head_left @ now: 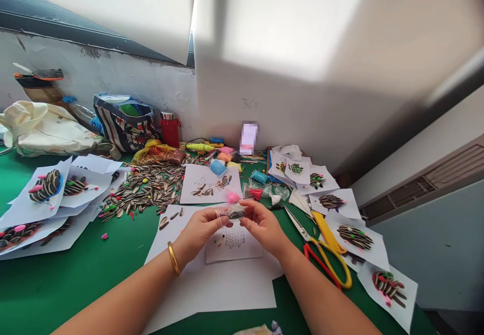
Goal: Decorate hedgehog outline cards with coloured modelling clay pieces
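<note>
Both my hands hold a small clear plastic packet of dark grey clay (236, 212) at the middle of the table. My left hand (201, 227) pinches its left end, and my right hand (265, 227) grips its right end. Below the packet lies a white card with a hedgehog drawing (233, 242), partly covered by my fingers. Under that card are larger white sheets (223, 289). A few sunflower seeds (174, 216) rest on the paper left of my hands. Just beyond my fingers sits a pink lump of clay (233, 197).
A heap of sunflower seeds (151, 186) spreads at the left, near stacked seed pictures (45, 189). Scissors (317, 249) and a yellow cutter (328, 230) lie at the right beside more seed pictures (355, 237). Bags (124, 123) and a red bottle (170, 129) stand behind.
</note>
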